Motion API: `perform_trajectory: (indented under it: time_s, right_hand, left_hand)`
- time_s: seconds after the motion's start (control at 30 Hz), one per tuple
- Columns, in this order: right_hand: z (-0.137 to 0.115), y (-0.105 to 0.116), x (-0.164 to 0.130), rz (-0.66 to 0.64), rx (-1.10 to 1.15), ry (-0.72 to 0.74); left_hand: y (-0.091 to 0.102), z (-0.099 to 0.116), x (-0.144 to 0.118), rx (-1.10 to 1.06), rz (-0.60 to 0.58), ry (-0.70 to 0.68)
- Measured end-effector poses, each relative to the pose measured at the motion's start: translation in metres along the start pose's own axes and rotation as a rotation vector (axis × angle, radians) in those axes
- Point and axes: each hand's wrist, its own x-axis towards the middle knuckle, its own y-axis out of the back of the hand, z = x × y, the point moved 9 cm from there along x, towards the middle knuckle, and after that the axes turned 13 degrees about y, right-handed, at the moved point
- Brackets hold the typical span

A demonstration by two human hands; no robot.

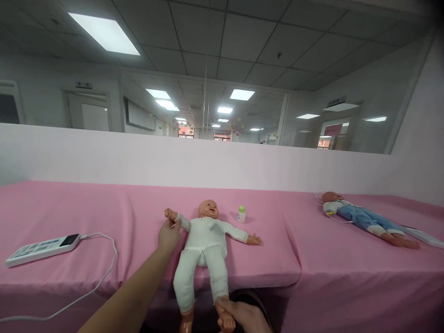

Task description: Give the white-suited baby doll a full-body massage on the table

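Observation:
A baby doll (207, 236) in a white long-sleeved outfit lies on its back on the pink-covered table (145, 203), its legs hanging over the front edge. With fingers closed, my left hand (169, 235) grips the doll's forearm at the sleeve cuff, on the left of the picture. Lower down, my right hand (244, 314) is wrapped round the doll's ankle on the right side, thumb on top. The doll's other arm is stretched out on the cloth. Beside its head stands a small white bottle (241, 215) with a green cap.
A white handheld device (43, 249) with a dark screen lies at the left, its white cable (111, 263) trailing over the table edge. At the right lies a second doll (364, 219) in blue trousers, with another white device (425, 237) by its feet. A white wall with windows rises behind.

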Motion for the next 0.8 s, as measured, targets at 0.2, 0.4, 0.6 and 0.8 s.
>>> perform_trajectory:
  time_s: [0.2, 0.4, 0.6, 0.8]
  right_hand:
    - [-0.060, 0.079, 0.057, 0.283, -0.094, 0.041]
    - [-0.040, 0.093, 0.109, 0.336, 0.001, -0.127]
    - [-0.016, 0.089, 0.124, 0.407, 0.055, -0.125]
    - [-0.038, 0.083, 0.097, 0.362, 0.098, -0.095]
  left_hand:
    - [-0.049, 0.081, -0.048, 0.511, -0.102, -0.478]
    - [-0.098, 0.094, -0.082, 0.848, -0.171, -0.771]
    - [-0.092, 0.079, -0.073, 0.757, -0.220, -0.717]
    - [-0.069, 0.060, -0.044, 0.421, -0.204, -0.442]
